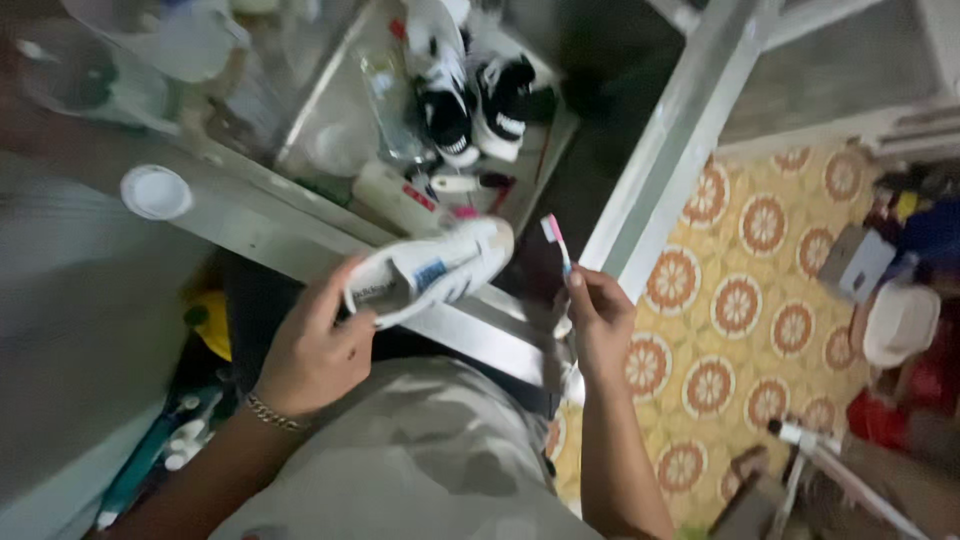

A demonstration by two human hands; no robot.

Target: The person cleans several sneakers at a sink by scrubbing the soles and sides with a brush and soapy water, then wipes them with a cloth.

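One head-worn view looked steeply down — close on the hands, with the shelf [300, 235] above and tiled floor [740, 300] to the right.

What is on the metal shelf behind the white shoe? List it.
On the metal shelf, behind the white shoe in the left hand, stand two black-and-white sneakers, a clear bottle and tubes. The shoe covers the shelf's near edge.

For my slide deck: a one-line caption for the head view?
Left hand holds a white sneaker; right hand holds a toothbrush upright beside it.
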